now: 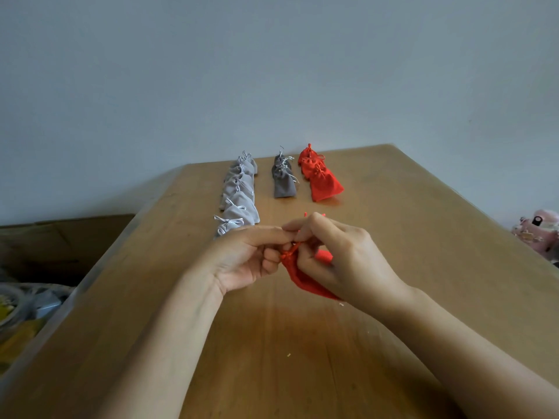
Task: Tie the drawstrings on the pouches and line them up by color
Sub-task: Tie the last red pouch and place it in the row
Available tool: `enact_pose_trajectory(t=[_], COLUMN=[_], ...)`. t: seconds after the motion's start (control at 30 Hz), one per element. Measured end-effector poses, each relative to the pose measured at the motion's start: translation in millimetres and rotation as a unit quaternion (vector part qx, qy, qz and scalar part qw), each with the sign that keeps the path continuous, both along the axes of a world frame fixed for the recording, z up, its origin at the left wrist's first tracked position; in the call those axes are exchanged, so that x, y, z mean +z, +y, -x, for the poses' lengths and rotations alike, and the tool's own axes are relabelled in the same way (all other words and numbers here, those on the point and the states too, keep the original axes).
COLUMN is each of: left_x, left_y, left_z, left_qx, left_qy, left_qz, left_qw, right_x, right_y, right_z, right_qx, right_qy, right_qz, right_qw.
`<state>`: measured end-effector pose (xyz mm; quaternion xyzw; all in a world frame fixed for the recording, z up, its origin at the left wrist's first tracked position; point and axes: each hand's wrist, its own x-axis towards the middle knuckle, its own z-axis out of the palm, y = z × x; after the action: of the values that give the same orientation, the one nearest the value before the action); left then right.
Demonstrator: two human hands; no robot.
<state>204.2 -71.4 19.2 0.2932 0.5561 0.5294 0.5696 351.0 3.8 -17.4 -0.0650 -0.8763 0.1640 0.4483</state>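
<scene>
Above the tabletop (393, 237), the left hand (242, 261) and right hand (341, 261) are pinching the drawstrings (295, 246) of a red pouch (298, 278). Beyond them, light grey pouches (240, 192), dark grey pouches (283, 178) and red pouches (320, 178) are lying in three rows.

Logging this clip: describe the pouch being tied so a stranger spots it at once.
On the wooden table, three rows of pouches run toward the wall. Nearer the camera, the left hand and right hand hold one red pouch by its drawstring. Unlike the others, it sits in no row.
</scene>
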Motion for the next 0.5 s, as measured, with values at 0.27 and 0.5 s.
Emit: enact_pose_trajectory(t=[0.27, 0.5], left_x=[-0.8, 1.4], left_y=[-2.6, -7.7], left_z=[10.4, 8.5], left_qx=[-0.035, -0.059], left_qy=[0.021, 0.166], left_qz=[-0.024, -0.06], left_qw=[0.999, 0.983], right_x=[1.1, 4.0], right_y=[0.7, 1.2], right_z=[-0.4, -4.4], right_qx=[-0.019, -0.045], right_qy=[-0.039, -0.035], right_qz=[-0.008, -0.063], right_qw=[0.999, 0.996])
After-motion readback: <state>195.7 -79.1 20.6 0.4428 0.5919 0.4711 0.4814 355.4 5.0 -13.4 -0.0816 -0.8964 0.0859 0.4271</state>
